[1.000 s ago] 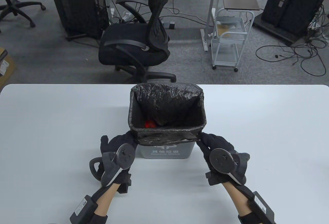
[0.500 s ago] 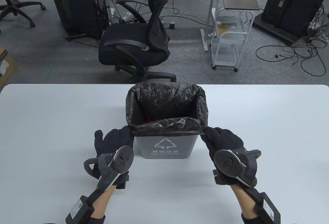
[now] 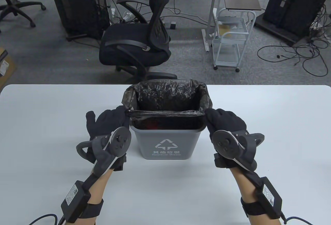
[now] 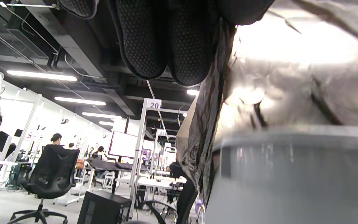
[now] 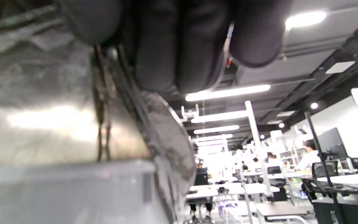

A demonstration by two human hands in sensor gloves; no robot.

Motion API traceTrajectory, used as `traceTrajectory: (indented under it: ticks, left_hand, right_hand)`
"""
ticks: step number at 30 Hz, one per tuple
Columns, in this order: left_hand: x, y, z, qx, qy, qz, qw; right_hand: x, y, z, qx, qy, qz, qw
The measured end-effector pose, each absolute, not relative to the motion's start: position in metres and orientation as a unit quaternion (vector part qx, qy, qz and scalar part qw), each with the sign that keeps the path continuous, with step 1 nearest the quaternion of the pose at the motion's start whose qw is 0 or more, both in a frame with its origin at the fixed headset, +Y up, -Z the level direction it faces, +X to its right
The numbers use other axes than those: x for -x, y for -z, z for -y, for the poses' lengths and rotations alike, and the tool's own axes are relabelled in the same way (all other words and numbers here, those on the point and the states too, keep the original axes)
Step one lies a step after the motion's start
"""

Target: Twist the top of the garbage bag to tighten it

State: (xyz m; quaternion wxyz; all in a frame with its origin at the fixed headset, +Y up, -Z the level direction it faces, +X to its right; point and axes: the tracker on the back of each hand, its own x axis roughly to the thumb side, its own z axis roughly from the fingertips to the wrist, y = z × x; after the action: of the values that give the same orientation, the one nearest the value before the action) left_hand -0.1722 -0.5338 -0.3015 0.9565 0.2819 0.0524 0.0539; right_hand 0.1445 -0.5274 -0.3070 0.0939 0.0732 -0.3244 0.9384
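lifted higher than a moment ago: both hands, and with them the near edge of the garbage bag (image 3: 165,112), now pulled up off the front rim and stretched in a tight line between them. more of the front of the bin (image 3: 165,142) showing now.

left hand (image 3: 110,124) pinching the bag's near left corner; right hand (image 3: 226,123) pinching the near right corner. from the left wrist view, gloved fingers (image 4: 166,40) curled down beside the crinkly bag (image 4: 291,81) with the bin's gray rim (image 4: 291,137) below. from the right wrist view, fingers (image 5: 182,40) closed tight on the bag's edge (image 5: 57,102), rather blurry.

still hooked over the far rim and both far corners of the bin. something red (image 3: 151,124) deep inside, too dark to tell what.

one bag, one gray bin, standing upright in the middle of the white table (image 3: 271,132). two hands, one round tracker (image 3: 119,141) strapped on each.

on the bin's front: a white recycling triangle (image 3: 166,144), a row of chinese words, and under it "residual waste". on a frame in the left wrist view, a sign reading "20" (image 4: 154,105).
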Motion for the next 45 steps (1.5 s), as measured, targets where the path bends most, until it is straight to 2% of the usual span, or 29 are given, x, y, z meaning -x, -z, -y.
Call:
traceTrajectory:
  ticks: [7, 14, 17, 23, 25, 27, 30, 32, 34, 35, 38, 43, 45]
  left_hand:
    - [0.169, 0.301, 0.517, -0.291, -0.051, -0.043, 0.954]
    - [0.187, 0.304, 0.52, -0.231, -0.138, 0.009, 0.963]
    - [0.198, 0.307, 0.52, -0.189, -0.17, 0.061, 0.965]
    - [0.235, 0.318, 0.531, -0.094, -0.362, 0.148, 0.916]
    - [0.246, 0.328, 0.541, -0.053, -0.437, 0.154, 0.885]
    - [0.253, 0.337, 0.55, -0.032, -0.461, 0.139, 0.876]
    - [0.261, 0.357, 0.568, 0.004, -0.479, 0.091, 0.873]
    - [0.263, 0.373, 0.581, 0.046, -0.481, 0.05, 0.874]
    - [0.261, 0.386, 0.592, 0.098, -0.494, 0.056, 0.862]
    - [0.259, 0.395, 0.599, 0.147, -0.52, 0.064, 0.839]
    - [0.257, 0.41, 0.614, 0.226, -0.589, 0.047, 0.774]
    - [0.251, 0.431, 0.624, 0.306, -0.581, 0.025, 0.754]
    - [0.248, 0.437, 0.627, 0.31, -0.599, 0.016, 0.738]
  right_hand:
    - [-0.149, 0.308, 0.512, -0.063, -0.938, 0.33, 0.078]
    - [-0.161, 0.307, 0.515, -0.073, -0.939, 0.318, 0.11]
    - [-0.171, 0.306, 0.52, -0.075, -0.928, 0.33, 0.154]
    - [-0.197, 0.315, 0.538, -0.052, -0.924, 0.312, 0.213]
    - [-0.208, 0.319, 0.547, -0.047, -0.911, 0.324, 0.252]
    - [-0.216, 0.324, 0.555, -0.035, -0.899, 0.316, 0.3]
    - [-0.227, 0.343, 0.569, -0.022, -0.886, 0.25, 0.389]
    - [-0.233, 0.364, 0.581, -0.017, -0.888, 0.162, 0.43]
    - [-0.234, 0.381, 0.593, -0.033, -0.876, 0.07, 0.477]
    - [-0.234, 0.392, 0.603, -0.037, -0.852, 0.012, 0.523]
    - [-0.23, 0.415, 0.625, -0.036, -0.771, -0.114, 0.625]
    - [-0.218, 0.437, 0.645, -0.042, -0.747, -0.231, 0.622]
    - [-0.213, 0.441, 0.647, -0.038, -0.739, -0.256, 0.622]
